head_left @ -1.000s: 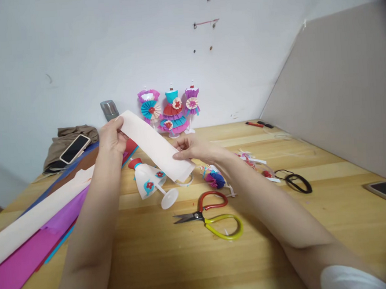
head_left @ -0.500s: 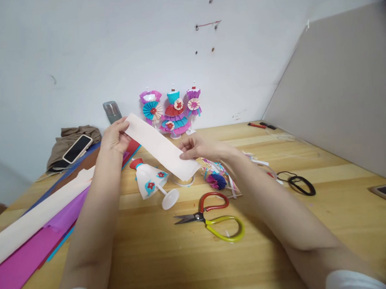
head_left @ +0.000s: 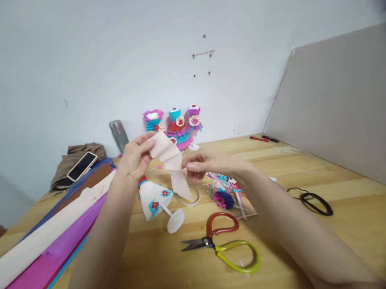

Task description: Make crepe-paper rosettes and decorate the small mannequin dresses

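Note:
A pale pink strip of crepe paper (head_left: 167,151) hangs in the air between my hands, bent with several creases, its lower end dangling. My left hand (head_left: 137,156) pinches its upper left end between thumb and fingers. My right hand (head_left: 201,165) grips the strip's right edge near the middle with closed fingertips. Below the paper, a small doll dress form (head_left: 154,200) with a white skirt, red top and blue-and-red flowers lies tipped over, its round white base towards me. Beside it is a roll of clear tape (head_left: 189,196), partly behind the strip.
Scissors (head_left: 213,243) with red and yellow handles lie open in front. Paper scraps (head_left: 225,190) are right of centre. Three decorated dress forms (head_left: 179,130) stand by the wall. Coloured paper sheets (head_left: 53,231), a phone (head_left: 82,166) and a grey bottle (head_left: 118,135) are left, a black cord (head_left: 316,203) right.
The strip was stretched nearly flat; now it is creased and its lower end hangs down. My hands have come closer together, and the camera view has tilted up.

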Tool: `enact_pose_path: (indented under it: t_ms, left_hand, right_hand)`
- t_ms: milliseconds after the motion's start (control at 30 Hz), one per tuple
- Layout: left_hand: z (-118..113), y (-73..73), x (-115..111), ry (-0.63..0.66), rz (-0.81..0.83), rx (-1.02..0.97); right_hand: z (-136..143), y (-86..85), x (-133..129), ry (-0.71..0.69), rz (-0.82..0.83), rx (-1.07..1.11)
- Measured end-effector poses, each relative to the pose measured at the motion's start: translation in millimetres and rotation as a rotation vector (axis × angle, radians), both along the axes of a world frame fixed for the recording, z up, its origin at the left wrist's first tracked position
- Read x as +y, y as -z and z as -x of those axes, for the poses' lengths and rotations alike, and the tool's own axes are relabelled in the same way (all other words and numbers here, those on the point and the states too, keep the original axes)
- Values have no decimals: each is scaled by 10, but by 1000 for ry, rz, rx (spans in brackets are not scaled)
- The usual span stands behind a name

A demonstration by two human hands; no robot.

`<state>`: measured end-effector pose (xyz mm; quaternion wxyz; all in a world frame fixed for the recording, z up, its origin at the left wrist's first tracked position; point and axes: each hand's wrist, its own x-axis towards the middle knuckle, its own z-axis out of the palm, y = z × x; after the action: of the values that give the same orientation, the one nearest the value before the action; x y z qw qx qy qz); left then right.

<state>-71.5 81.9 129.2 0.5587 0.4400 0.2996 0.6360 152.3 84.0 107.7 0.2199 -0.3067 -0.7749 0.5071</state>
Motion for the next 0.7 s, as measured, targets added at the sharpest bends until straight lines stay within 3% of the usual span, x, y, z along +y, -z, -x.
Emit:
enact_pose_path:
  t_ms: [100,233,333,500,567,700]
  left_hand:
    - [-208,-31,-217,66,-62,99]
    - [-374,-37,-419,111,-124,222]
    - [-402,-43,-475,114,-157,301]
    - [-352,-56,-464,73,-211,331]
    - [-341,-50,-455,75,-211,325]
    - [-373,-29,-458,101,-164,303]
  right_hand:
    - [-8,-131,-124,159,-240,146]
    - [38,-214,-281,316,-389,314]
    - [84,-212,-343,433,-577,289]
    - [78,-220,-385,768,-970,226]
    - [67,-237,-415,788,-987,221]
    - [115,-230,-478,628,-806,280]
